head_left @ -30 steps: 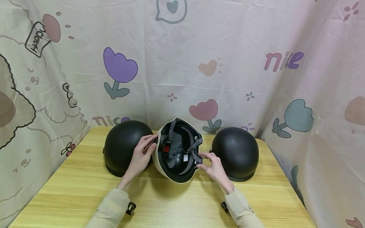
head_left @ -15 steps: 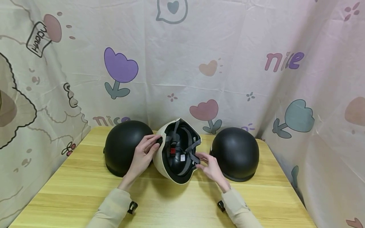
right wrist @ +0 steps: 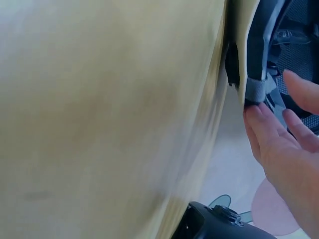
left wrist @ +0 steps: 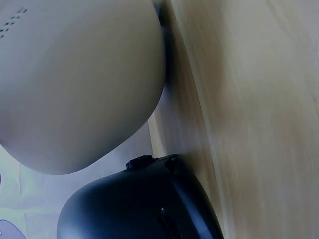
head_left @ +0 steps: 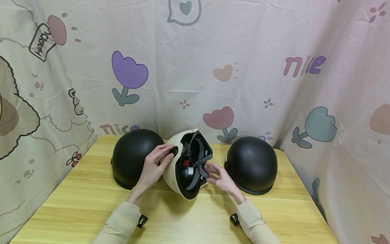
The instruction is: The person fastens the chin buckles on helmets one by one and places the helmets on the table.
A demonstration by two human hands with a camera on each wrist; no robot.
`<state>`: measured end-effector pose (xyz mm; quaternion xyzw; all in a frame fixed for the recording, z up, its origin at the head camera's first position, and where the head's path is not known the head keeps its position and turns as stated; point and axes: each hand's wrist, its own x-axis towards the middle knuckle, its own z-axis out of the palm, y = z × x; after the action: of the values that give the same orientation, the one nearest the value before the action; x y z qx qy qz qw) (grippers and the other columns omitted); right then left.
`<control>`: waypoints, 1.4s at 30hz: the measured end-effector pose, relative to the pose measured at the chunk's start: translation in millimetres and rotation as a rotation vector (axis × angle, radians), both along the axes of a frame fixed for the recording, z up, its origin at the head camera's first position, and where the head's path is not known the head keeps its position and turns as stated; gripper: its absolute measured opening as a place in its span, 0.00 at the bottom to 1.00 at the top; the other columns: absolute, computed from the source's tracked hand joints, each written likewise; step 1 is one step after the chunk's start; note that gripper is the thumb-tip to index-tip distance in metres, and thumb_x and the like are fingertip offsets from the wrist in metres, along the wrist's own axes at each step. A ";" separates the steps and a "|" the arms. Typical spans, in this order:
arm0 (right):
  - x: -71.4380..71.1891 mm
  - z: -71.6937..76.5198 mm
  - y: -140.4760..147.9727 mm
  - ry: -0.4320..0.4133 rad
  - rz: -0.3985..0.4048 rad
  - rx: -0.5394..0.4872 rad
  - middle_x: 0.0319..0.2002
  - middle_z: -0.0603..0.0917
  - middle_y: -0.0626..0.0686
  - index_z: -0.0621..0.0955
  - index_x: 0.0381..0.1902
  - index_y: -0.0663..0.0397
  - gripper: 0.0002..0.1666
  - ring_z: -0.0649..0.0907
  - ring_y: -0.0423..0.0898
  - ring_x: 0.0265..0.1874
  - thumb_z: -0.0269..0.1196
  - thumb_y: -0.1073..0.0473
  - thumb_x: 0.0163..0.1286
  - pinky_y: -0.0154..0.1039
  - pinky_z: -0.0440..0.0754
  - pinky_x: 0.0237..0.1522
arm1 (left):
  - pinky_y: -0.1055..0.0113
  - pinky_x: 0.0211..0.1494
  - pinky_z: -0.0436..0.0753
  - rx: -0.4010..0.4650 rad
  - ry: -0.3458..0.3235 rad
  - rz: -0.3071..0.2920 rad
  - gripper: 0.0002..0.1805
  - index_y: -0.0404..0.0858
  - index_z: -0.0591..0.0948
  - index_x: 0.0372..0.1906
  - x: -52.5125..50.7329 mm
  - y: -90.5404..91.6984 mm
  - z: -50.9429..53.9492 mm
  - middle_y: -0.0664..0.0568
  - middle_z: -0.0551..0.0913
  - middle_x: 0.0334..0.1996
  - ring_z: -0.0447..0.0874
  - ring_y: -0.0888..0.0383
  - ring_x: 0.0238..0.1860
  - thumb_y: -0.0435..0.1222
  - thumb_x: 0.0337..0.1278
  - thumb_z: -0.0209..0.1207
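Turned on its side, a cream helmet [head_left: 172, 173] shows its black lining and grey straps [head_left: 199, 162], with a red buckle part [head_left: 186, 163] and a white label inside. The left hand [head_left: 152, 167] pinches a black round fitting [head_left: 174, 150] on its left side. At the opposite rim, the right hand [head_left: 223, 179] holds the edge by the straps. In the right wrist view, the right hand's [right wrist: 284, 144] fingertips touch the rim near a grey strap loop [right wrist: 255, 90]. The left wrist view shows the cream shell [left wrist: 84, 84], not the left hand.
One black helmet [head_left: 134, 152] stands left of the cream one, close behind the left hand. Another black helmet [head_left: 251, 166] stands to the right, beyond the right hand. All are by the back of the wooden table [head_left: 189, 223], before a printed curtain [head_left: 182, 61].
The cream helmet has turned so its opening faces more to the right and more of its outer shell shows. Both hands have shifted slightly with it.
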<state>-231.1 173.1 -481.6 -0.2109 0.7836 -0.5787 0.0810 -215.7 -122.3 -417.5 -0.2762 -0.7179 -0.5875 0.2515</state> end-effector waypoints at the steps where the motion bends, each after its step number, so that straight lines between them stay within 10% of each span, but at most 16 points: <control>1: -0.3 -0.2 0.5 -0.015 0.013 -0.004 0.65 0.73 0.75 0.65 0.71 0.72 0.37 0.72 0.70 0.68 0.61 0.78 0.64 0.58 0.71 0.70 | 0.79 0.61 0.78 -0.003 -0.002 -0.002 0.18 0.29 0.83 0.57 0.1 0.0 0.1 0.37 0.81 0.54 0.81 0.74 0.56 0.23 0.62 0.62; 11: -1.2 2.8 3.7 -0.035 0.074 -0.002 0.67 0.72 0.74 0.63 0.73 0.70 0.37 0.72 0.69 0.68 0.62 0.70 0.69 0.62 0.70 0.69 | 0.75 0.61 0.80 0.006 0.004 -0.007 0.17 0.29 0.84 0.55 -1.2 0.1 2.0 0.36 0.83 0.52 0.82 0.73 0.54 0.22 0.60 0.63; 26: -2.7 9.0 -5.7 0.092 -0.092 -0.028 0.61 0.77 0.74 0.69 0.69 0.68 0.31 0.77 0.69 0.62 0.62 0.66 0.71 0.60 0.72 0.69 | 0.79 0.60 0.79 0.035 -0.022 0.005 0.17 0.29 0.85 0.54 -1.5 2.7 5.8 0.35 0.84 0.51 0.82 0.72 0.53 0.23 0.59 0.65; 42: -2.2 48.6 -27.8 0.237 -0.020 -0.116 0.56 0.79 0.72 0.67 0.72 0.61 0.32 0.82 0.41 0.49 0.61 0.67 0.73 0.30 0.81 0.54 | 0.80 0.58 0.80 0.063 -0.049 0.016 0.17 0.31 0.87 0.51 -3.9 6.2 10.4 0.36 0.87 0.49 0.84 0.72 0.50 0.24 0.55 0.68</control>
<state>-233.3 145.3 -433.0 -0.2744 0.7550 -0.5949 -0.0300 -219.7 -116.1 -407.1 -0.2482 -0.7072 -0.6143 0.2469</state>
